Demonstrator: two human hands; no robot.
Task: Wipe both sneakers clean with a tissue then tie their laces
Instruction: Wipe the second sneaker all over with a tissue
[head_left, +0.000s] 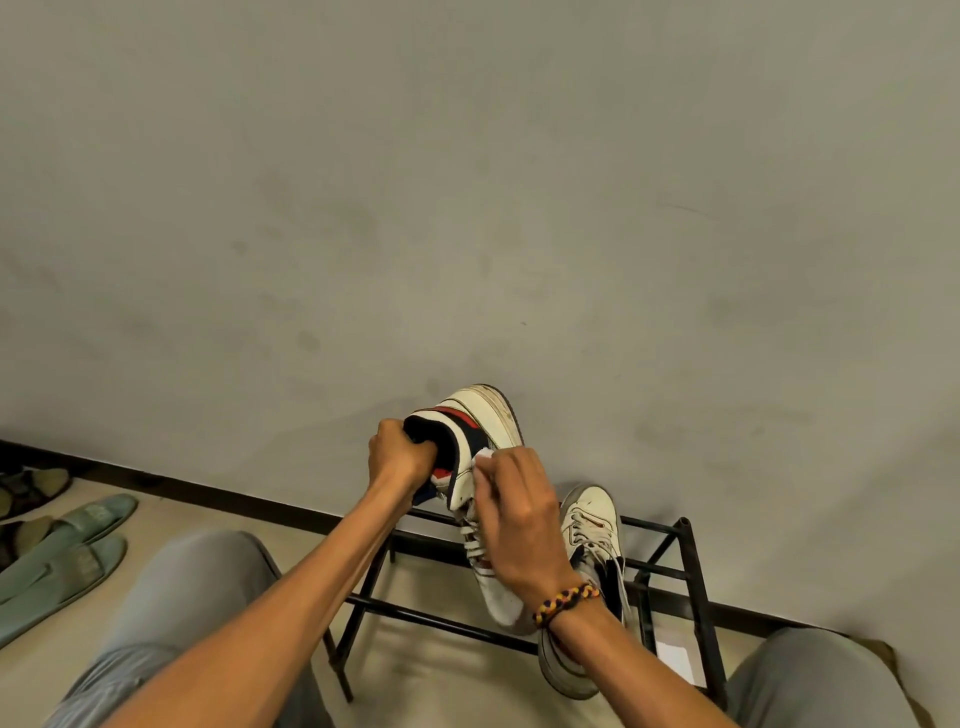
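I hold a white sneaker (480, 415) with red and navy trim up in the air, heel toward the wall and toe pointing down toward me. My left hand (397, 454) grips its collar, fingers curled inside the opening. My right hand (522, 512) presses a white tissue (484, 455) against the sneaker's side near the collar. Its laces hang loose under my right palm. The second white sneaker (592, 525) lies on the black metal rack (691, 561), its laces undone, partly hidden behind my right wrist.
The rack stands against a grey wall. Green slippers (67, 545) and darker sandals (31, 488) lie on the floor at the left. My grey-trousered knees fill the lower corners. A white paper piece (675, 657) lies under the rack.
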